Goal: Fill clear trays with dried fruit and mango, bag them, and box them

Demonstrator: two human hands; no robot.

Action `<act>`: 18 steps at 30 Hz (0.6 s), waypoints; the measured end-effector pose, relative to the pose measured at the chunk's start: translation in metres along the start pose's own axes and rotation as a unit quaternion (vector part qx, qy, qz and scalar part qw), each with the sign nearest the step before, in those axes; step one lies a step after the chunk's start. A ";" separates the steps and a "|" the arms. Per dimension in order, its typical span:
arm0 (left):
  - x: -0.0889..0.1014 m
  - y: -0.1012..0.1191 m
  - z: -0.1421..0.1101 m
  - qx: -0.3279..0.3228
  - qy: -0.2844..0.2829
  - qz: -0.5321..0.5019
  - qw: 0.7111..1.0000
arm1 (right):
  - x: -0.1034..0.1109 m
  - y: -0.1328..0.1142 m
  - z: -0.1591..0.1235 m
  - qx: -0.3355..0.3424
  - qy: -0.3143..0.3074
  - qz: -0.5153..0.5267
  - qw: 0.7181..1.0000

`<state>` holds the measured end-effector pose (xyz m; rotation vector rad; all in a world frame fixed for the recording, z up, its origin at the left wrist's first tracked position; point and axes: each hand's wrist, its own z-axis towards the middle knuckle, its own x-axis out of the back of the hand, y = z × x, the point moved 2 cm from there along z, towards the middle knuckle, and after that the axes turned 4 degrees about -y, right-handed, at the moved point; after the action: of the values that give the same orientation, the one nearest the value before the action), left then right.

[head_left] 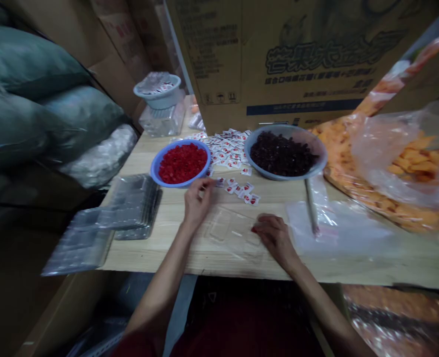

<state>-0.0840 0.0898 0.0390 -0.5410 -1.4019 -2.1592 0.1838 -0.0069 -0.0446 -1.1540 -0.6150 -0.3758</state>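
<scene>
My left hand is blurred, its fingers pinched together beside the nearest small printed white sachets. What it holds, if anything, I cannot make out. Just behind it is a blue bowl filled with red pieces, which look like dried fruit or candy. A clear plastic compartment tray lies flat between my hands. Over its right side, my right hand is closed, with a small red piece showing at the fingertips.
A pale bowl of dark pieces stands behind right, near heaped sachets. Stacked clear trays lie left, some past the table edge. Plastic bags and a bag of orange pieces occupy the right. A large carton stands behind.
</scene>
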 end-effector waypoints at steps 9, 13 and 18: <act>0.045 -0.111 0.124 0.170 -0.196 0.263 0.929 | 0.045 -0.002 0.030 -0.027 0.033 0.064 0.997; 0.033 -0.123 0.121 0.145 -0.231 0.272 0.923 | 0.112 0.015 0.070 -0.064 0.144 0.010 0.987; 0.039 -0.122 0.107 0.110 -0.160 0.291 0.937 | 0.136 0.068 0.161 -0.186 0.039 -0.188 0.964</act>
<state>-0.1835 0.2220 0.0152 -1.0989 -1.3954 -1.4665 0.2871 0.1720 0.0341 -1.3726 -0.7143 -0.8864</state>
